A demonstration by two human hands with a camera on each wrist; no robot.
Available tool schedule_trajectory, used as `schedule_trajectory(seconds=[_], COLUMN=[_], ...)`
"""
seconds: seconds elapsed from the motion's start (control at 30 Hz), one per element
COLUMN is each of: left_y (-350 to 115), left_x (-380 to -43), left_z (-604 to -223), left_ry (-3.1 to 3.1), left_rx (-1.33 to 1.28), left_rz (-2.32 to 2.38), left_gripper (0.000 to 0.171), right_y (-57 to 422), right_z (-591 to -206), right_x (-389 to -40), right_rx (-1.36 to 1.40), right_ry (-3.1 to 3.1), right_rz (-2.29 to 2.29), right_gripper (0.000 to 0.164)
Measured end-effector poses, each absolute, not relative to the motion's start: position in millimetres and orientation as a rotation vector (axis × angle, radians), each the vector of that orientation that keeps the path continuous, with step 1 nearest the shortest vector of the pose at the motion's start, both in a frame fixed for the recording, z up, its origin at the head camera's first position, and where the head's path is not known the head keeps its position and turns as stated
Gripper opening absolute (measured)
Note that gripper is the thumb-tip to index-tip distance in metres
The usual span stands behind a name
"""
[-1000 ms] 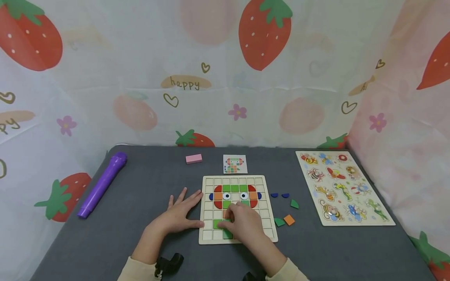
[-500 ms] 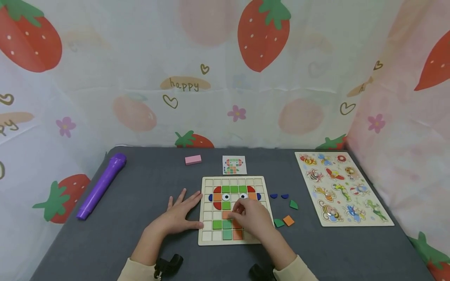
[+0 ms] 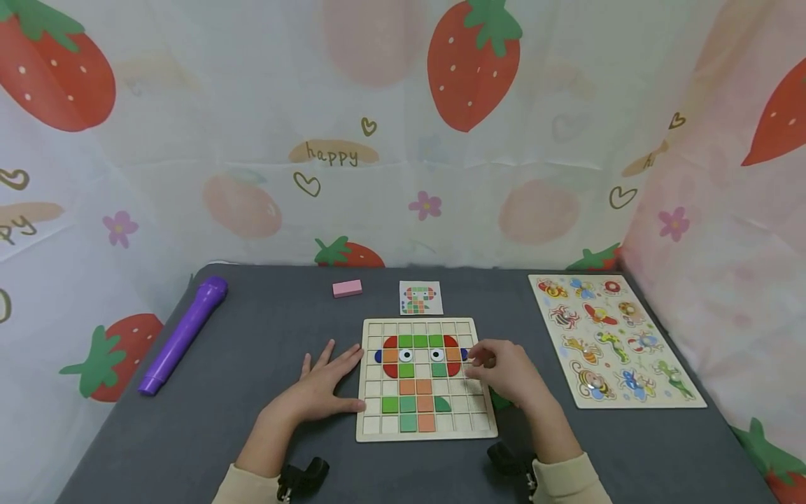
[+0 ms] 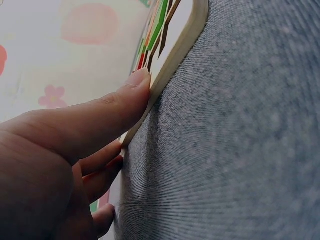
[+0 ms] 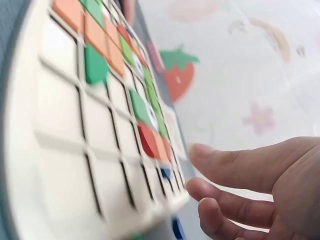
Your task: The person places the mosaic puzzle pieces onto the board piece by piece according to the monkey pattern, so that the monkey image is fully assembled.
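Observation:
A wooden grid board (image 3: 466, 423) holds red, green, orange and blue pieces with two eye pieces. My left hand (image 3: 317, 392) lies spread at its left side, with the thumb (image 4: 125, 102) and fingertips touching the edge. My right hand (image 3: 506, 371) hovers by the right edge, fingers bent and thumb apart, nothing visible between them. Low on the grid, a green quarter-round piece (image 3: 443, 404) sits beside an orange square (image 3: 425, 404). A loose green piece (image 3: 499, 400) shows partly under my right hand. A blue piece (image 5: 177, 228) lies beyond the board in the right wrist view.
A small pattern card (image 3: 421, 298) lies behind the board, with a pink block (image 3: 347, 288) to its left. The purple microphone (image 3: 182, 336) rests at the table's left. At the right is an insect picture board (image 3: 613, 339). A strawberry-print cloth (image 3: 390, 161) stands behind.
My right hand has moved right, from over the grid to its right edge, uncovering the orange squares and green quarter-round piece. It now covers most loose pieces. My left hand stays put.

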State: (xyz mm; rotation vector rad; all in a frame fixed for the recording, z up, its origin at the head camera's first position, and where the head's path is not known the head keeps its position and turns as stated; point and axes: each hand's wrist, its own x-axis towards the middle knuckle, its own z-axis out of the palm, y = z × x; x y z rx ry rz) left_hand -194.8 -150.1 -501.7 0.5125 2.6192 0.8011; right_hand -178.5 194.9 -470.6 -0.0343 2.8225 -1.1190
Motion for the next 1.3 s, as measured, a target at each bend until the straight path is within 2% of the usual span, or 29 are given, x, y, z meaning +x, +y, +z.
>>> schedule_trajectory(seconds=[0.47,0.6,0.83,1.3], left_y=[-152.0,-152.7,-151.3,-150.6], left_x=[-194.0,-194.8,-195.0,-196.3], left_z=[-500.5,-500.3,-501.6,-501.9], left_ry=[2.609,2.604,2.611,2.612], left_rx=[0.521,0.514,0.527,0.517], left_rz=[0.807,0.806,0.805,0.797], left_gripper=[0.099,0.099,0.098,0.099], right_y=[271.9,274.2,271.8,264.7], right_z=[-466.6,-469.2,-475.8,-458.7], right_x=[-175.9,-177.2,-178.6,-175.1], right_rx=[0.178,0.241,0.283,0.124], right_ry=[2.916,2.876,2.862,2.877], right_rz=[-0.863,-0.775,-0.732,-1.0], right_gripper=[0.034,0.036,0.027,0.023])
